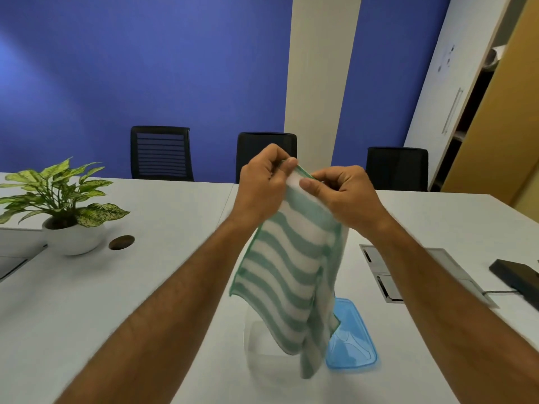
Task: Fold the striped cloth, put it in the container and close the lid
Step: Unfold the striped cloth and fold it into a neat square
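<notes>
The green-and-white striped cloth (291,275) hangs in the air above the table, held by its top edge. My left hand (262,182) pinches the top corner between thumb and fingers. My right hand (344,193) grips the same top edge just to the right, the two hands nearly touching. Below the hanging cloth stands a clear container (259,348), partly hidden by the cloth. Its blue lid (350,336) lies flat on the table just right of the container.
A potted plant (61,205) in a white bowl stands at the left of the white table (145,287). A grey cable hatch (414,272) and a black device (516,275) sit at the right. Three black chairs (160,153) line the far edge.
</notes>
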Demonstrator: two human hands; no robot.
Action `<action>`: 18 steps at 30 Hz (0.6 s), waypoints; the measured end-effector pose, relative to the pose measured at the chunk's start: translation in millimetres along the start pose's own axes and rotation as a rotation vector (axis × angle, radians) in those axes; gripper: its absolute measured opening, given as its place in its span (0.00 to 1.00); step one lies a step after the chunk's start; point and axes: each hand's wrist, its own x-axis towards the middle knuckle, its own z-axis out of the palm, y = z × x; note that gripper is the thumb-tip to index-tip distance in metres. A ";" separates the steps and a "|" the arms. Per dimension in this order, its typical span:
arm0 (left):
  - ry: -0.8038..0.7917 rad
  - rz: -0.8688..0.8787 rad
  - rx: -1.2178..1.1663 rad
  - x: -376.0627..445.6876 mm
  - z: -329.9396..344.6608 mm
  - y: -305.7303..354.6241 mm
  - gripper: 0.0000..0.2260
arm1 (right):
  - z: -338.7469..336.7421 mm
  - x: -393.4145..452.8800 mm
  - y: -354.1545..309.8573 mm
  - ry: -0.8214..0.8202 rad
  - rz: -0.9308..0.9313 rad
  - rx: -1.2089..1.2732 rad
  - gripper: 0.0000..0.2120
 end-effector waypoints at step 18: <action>0.313 -0.108 0.201 29.6 -77.5 -68.5 0.07 | -39.6 -25.8 73.1 -0.144 0.243 -0.133 0.09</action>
